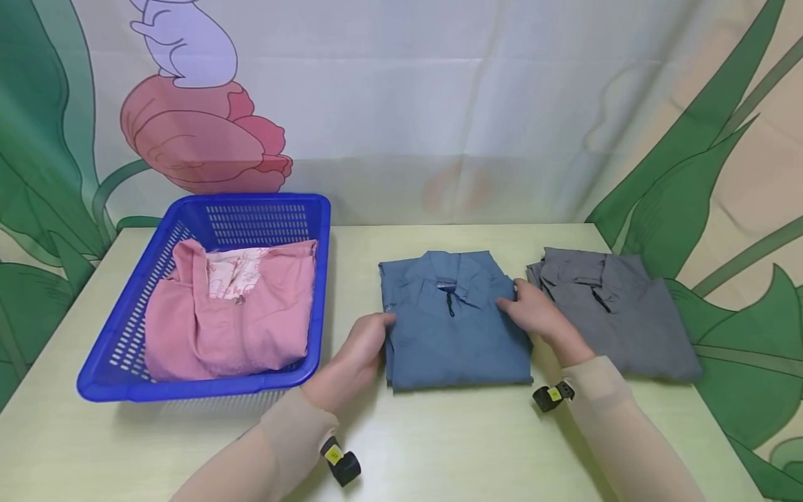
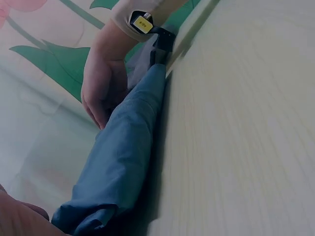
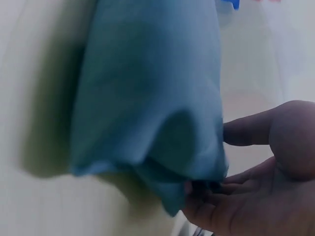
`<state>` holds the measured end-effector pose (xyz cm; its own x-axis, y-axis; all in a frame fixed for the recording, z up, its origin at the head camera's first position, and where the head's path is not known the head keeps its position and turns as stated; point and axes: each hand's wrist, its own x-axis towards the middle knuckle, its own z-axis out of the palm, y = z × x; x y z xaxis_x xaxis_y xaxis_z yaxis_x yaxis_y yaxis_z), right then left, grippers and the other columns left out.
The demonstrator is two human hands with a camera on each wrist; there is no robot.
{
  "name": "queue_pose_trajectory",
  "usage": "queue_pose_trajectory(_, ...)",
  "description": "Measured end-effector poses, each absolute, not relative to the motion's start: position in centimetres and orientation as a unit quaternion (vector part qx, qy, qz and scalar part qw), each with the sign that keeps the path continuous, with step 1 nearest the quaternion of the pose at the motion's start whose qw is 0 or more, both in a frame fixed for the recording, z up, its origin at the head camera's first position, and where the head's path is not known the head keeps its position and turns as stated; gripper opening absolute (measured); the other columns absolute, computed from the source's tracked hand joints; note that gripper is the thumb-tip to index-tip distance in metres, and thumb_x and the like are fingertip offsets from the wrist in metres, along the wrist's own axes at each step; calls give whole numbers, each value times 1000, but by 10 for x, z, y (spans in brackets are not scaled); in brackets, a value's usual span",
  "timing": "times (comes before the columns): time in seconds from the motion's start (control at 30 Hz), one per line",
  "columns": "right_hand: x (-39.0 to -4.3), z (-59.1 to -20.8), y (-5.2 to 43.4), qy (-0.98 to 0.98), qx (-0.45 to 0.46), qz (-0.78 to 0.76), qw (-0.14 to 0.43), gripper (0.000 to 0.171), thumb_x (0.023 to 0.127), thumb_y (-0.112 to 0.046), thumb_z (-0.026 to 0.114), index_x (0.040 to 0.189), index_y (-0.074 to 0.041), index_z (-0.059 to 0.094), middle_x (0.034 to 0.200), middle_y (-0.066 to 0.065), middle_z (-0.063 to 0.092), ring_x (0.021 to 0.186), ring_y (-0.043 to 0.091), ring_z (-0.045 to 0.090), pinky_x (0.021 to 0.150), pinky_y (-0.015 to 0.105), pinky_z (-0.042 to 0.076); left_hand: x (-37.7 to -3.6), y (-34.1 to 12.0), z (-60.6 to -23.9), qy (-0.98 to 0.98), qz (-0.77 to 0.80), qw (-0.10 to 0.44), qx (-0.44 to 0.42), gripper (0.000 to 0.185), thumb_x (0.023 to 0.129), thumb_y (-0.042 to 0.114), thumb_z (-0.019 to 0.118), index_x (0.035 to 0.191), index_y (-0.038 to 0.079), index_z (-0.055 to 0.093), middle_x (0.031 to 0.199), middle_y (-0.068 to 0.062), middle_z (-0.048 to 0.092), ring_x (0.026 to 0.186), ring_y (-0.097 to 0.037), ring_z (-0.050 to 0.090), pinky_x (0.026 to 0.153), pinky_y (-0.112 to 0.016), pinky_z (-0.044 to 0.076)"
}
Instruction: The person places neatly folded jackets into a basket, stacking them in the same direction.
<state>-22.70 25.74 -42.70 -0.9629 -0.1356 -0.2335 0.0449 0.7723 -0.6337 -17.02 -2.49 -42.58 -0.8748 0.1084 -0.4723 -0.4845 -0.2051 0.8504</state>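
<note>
A folded blue jacket (image 1: 454,341), with a collar and a dark zipper pull, is in the middle of the table in the head view. My left hand (image 1: 359,352) holds its left edge, thumb on top and the other fingers mostly hidden. On the opposite side my right hand (image 1: 538,310) pinches the right edge; in the right wrist view the right hand (image 3: 256,191) has its thumb above the blue cloth (image 3: 152,88) and fingers beneath it. Whether the jacket touches the table along its whole underside, I cannot tell.
Left of the jacket stands a blue plastic basket (image 1: 325,279) with a folded pink jacket (image 1: 270,335) inside. A folded grey jacket (image 1: 633,328) lies right of my right hand. The pale table (image 1: 452,446) meets a printed curtain (image 1: 401,125) at the back.
</note>
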Motion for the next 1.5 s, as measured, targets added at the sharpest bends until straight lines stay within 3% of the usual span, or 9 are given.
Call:
queue_pose_trajectory(0.13,-227,-429,260,914,-21,-381,142,64,106,-16,50,152,20,23,154,40,30,143,51,31,115,59,31,-173,-23,-428,610,755,190,-143,56,102,5,37,152,-18,27,157,-29,33,146,-38,30,121,-50,23)
queue_pose_trajectory(0.5,-230,-427,262,907,4,-400,132,67,103,-11,56,155,14,22,151,38,35,138,51,39,109,61,38,-178,-18,-434,605,761,194,-131,53,103,2,40,152,-15,30,154,-27,40,142,-36,39,116,-49,34)
queue_pose_trajectory(0.77,-234,-432,273,831,43,-522,186,79,104,-14,57,160,8,5,161,36,15,145,49,27,115,59,31,-181,-20,-442,605,758,190,-153,53,105,11,49,150,-12,36,144,-28,50,131,-37,52,107,-48,46)
queue_pose_trajectory(0.97,-235,-435,282,770,39,-597,221,80,104,-12,57,161,5,3,161,32,22,142,45,36,111,51,39,-183,-21,-441,638,730,184,-160,53,102,15,57,149,-6,43,142,-23,54,126,-34,56,103,-49,49)
queue_pose_trajectory(1.1,-231,-430,286,767,22,-604,217,82,103,-10,58,163,2,3,163,30,17,143,43,34,112,50,38,-183,-18,-441,655,719,174,-152,50,100,13,59,145,-6,47,143,-23,52,127,-35,55,104,-48,47)
queue_pose_trajectory(1.33,-223,-414,285,788,-11,-588,180,83,97,-2,64,164,-4,14,146,32,44,121,32,56,94,36,52,-184,-10,-447,674,714,141,-127,41,96,6,59,135,-7,55,131,-23,62,116,-31,61,100,-43,49)
queue_pose_trajectory(1.5,-220,-406,280,799,-28,-583,146,76,96,1,64,161,-4,25,147,29,49,122,34,57,89,32,54,-184,-8,-446,671,719,134,-123,40,96,5,58,134,-6,56,128,-22,63,114,-30,61,99,-43,49)
